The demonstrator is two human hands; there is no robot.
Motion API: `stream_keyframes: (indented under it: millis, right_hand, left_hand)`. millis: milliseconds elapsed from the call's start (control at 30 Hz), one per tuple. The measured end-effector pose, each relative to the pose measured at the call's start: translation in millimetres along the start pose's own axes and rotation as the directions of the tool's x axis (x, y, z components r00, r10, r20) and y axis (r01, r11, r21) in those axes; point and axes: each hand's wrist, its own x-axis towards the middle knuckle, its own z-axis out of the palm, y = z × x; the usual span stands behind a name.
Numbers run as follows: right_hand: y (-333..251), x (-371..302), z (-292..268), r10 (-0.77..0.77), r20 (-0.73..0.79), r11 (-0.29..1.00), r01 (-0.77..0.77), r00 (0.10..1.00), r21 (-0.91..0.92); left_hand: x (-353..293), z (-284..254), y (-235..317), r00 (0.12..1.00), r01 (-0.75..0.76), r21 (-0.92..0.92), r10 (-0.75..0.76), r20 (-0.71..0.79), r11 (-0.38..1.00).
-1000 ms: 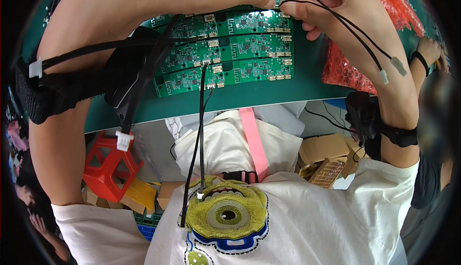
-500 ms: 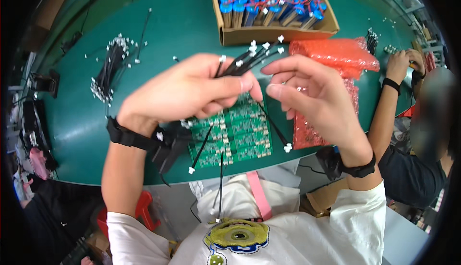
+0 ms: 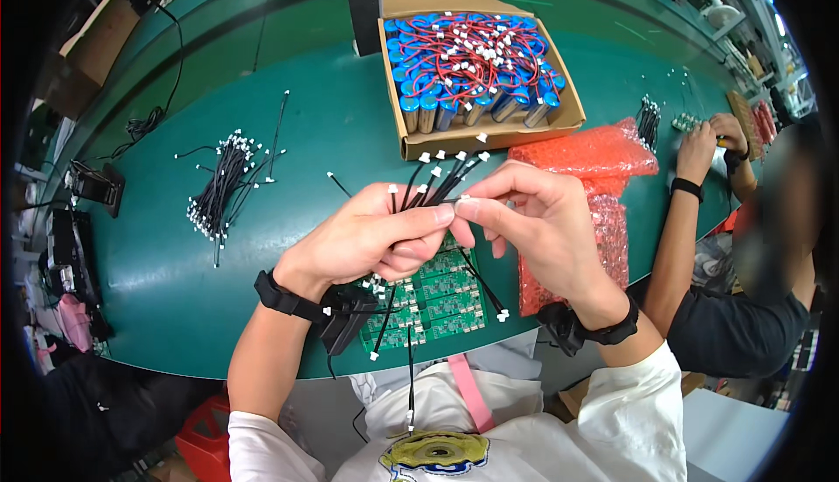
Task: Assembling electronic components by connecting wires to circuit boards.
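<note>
My left hand (image 3: 363, 230) is closed around a bunch of thin black cables (image 3: 447, 183) with white connectors at their ends. Several connector ends fan out above the fist, while others hang below it. Thumb and index finger of my right hand (image 3: 546, 224) pinch the white connector end of one cable, right beside my left thumb tip. Beneath both hands lies a green circuit board panel (image 3: 450, 309), partly covered by them.
A cardboard box (image 3: 498, 139) of blue cylindrical cells with red wires stands beyond my hands. Red bubble wrap (image 3: 581, 157) lies to the right. More black cables (image 3: 225, 183) are piled at left. A co-worker's arm (image 3: 690, 176) rests at the right.
My right hand has closed in from apart and now pinches a cable end beside my left hand. The view has shifted, so the table and box appear lower.
</note>
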Motion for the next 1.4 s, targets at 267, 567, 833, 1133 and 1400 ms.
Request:
stream_keyframes:
  millis: [267,567,833,1133,1400]
  right_hand:
    - [-4,-6,-13,-0.085,-0.153,0.983,0.107,0.985,0.148]
    - [-9,-11,-23,-0.205,-0.328,0.937,0.282,0.922,0.206]
    - [-2,-11,-25,-0.171,-0.337,0.947,0.249,0.926,0.204]
    - [8,-16,-22,-0.137,-0.126,0.93,0.171,0.983,0.325]
    - [13,-14,10,-0.177,0.097,0.959,0.149,0.979,0.243]
  left_hand:
    - [-7,-4,-9,0.988,-0.107,-0.024,0.104,-0.118,0.994]
    - [-13,-5,-18,0.914,-0.278,-0.001,0.264,-0.309,0.961]
    - [-10,-6,-25,0.828,-0.375,0.284,0.457,-0.326,0.882]
    - [-9,-3,-30,0.75,-0.363,0.511,0.57,-0.335,0.779]
    - [-7,6,-29,0.581,-0.561,0.671,0.808,-0.098,0.485]
